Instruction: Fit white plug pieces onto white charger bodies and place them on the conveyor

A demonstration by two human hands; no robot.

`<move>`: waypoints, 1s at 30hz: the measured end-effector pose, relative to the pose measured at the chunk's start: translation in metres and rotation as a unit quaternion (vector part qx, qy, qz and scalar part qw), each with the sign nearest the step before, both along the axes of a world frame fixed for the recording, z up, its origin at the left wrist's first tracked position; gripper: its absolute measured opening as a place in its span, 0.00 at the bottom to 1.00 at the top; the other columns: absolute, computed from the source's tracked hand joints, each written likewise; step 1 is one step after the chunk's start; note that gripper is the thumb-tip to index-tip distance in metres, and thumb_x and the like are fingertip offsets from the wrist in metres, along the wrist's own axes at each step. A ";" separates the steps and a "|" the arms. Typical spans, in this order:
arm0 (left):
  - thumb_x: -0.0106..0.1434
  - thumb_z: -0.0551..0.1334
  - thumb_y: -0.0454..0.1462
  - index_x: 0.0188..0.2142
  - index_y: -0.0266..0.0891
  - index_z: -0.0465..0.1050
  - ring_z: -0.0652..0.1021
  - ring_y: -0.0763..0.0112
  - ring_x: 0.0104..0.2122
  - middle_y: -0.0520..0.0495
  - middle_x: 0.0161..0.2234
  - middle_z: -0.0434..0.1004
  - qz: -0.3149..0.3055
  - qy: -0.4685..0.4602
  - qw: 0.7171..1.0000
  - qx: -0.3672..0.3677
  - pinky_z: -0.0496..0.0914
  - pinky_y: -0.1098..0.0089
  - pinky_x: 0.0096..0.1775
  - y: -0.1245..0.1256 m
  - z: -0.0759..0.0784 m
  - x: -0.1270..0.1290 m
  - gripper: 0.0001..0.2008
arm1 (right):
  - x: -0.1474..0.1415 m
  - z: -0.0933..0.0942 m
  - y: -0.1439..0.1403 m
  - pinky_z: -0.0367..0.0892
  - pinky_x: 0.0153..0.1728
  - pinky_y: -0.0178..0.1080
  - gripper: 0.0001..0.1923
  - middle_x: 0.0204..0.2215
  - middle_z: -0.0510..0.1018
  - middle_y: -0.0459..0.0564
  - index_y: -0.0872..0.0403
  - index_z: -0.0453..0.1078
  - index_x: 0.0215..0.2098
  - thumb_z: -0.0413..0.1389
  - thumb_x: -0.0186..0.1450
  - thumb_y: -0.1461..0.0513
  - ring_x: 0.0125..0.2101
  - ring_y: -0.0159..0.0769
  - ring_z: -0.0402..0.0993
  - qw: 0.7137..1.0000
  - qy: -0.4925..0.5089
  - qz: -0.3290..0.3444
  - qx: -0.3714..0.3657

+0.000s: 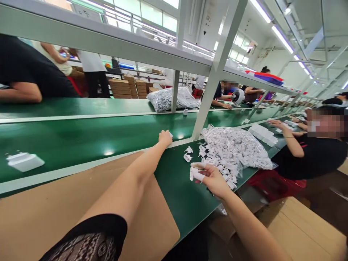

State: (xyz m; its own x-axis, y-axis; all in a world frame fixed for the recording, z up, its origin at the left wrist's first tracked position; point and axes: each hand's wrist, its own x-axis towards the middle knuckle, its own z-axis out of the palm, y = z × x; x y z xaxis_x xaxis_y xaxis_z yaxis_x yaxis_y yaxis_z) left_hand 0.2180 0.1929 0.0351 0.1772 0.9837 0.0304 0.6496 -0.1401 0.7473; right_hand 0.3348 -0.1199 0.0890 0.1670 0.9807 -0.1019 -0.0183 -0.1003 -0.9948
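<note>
My left hand (164, 137) reaches out over the near edge of the green conveyor belt (130, 127). Its fingers are closed on a small white charger housing (170, 135), mostly hidden by the hand. Lower and to the right, my right hand (213, 179) pinches a white plug piece (193, 173) above the green table; white covers sit on some fingertips. Just beyond it lie loose white plug pieces (187, 157), spilling from an open clear bag (236, 146) full of them. On the belt at far left rests a white charger with metal pins (25, 161).
A cardboard sheet (152, 217) covers the near left table. A grey metal post (209, 98) rises between belt and bag. Another filled bag (174, 98) lies across the belt. At right, a co-worker (312, 156) sits beside rows of white housings (262, 134).
</note>
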 end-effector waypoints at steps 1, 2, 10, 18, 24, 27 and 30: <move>0.54 0.70 0.31 0.55 0.33 0.71 0.69 0.36 0.62 0.24 0.63 0.64 -0.008 -0.013 1.000 0.001 0.64 0.46 0.63 -0.003 0.001 -0.004 0.27 | -0.005 0.002 0.000 0.73 0.35 0.40 0.25 0.39 0.84 0.50 0.48 0.81 0.47 0.75 0.51 0.54 0.37 0.39 0.79 1.000 0.013 0.001 -0.004; 0.53 0.71 0.30 0.54 0.34 0.71 0.71 0.38 0.61 0.26 0.63 0.63 -0.017 -0.029 0.999 0.005 0.65 0.49 0.62 -0.008 0.002 -0.010 0.28 | -0.009 0.005 0.002 0.72 0.34 0.38 0.26 0.40 0.83 0.50 0.48 0.81 0.47 0.75 0.51 0.54 0.37 0.39 0.79 1.000 0.028 0.004 -0.003; 0.51 0.73 0.32 0.45 0.40 0.72 0.81 0.66 0.39 0.48 0.41 0.80 -0.088 -0.200 0.975 0.035 0.75 0.65 0.46 -0.098 -0.003 -0.136 0.22 | -0.047 0.007 0.064 0.62 0.27 0.33 0.25 0.37 0.82 0.47 0.50 0.82 0.43 0.77 0.48 0.54 0.29 0.28 0.70 0.986 0.141 0.087 -0.002; 0.50 0.74 0.37 0.46 0.40 0.73 0.80 0.65 0.37 0.48 0.40 0.81 -0.057 -0.244 0.968 0.023 0.74 0.64 0.42 -0.182 -0.028 -0.220 0.23 | -0.131 -0.010 0.123 0.66 0.32 0.36 0.28 0.33 0.81 0.47 0.52 0.79 0.44 0.76 0.47 0.55 0.31 0.32 0.73 0.982 0.032 0.178 0.057; 0.49 0.75 0.37 0.51 0.40 0.74 0.79 0.56 0.48 0.43 0.48 0.80 -0.085 -0.159 0.982 0.053 0.73 0.58 0.52 -0.180 -0.035 -0.234 0.29 | -0.131 -0.043 0.117 0.62 0.25 0.36 0.21 0.26 0.78 0.45 0.53 0.80 0.41 0.72 0.54 0.52 0.22 0.29 0.66 0.989 -0.022 0.148 0.009; 0.54 0.70 0.37 0.44 0.40 0.76 0.81 0.60 0.41 0.45 0.42 0.81 -0.103 -0.180 0.978 0.002 0.76 0.62 0.45 -0.180 -0.033 -0.236 0.16 | -0.125 -0.045 0.115 0.71 0.32 0.39 0.24 0.32 0.81 0.48 0.52 0.81 0.43 0.75 0.51 0.52 0.27 0.32 0.72 0.992 0.014 0.129 -0.013; 0.56 0.70 0.39 0.45 0.39 0.76 0.81 0.63 0.38 0.46 0.41 0.81 -0.117 -0.220 0.968 -0.030 0.76 0.65 0.41 -0.183 -0.031 -0.236 0.17 | -0.128 -0.044 0.117 0.75 0.40 0.42 0.30 0.38 0.84 0.50 0.50 0.81 0.48 0.77 0.47 0.54 0.33 0.35 0.77 0.989 0.032 0.143 -0.021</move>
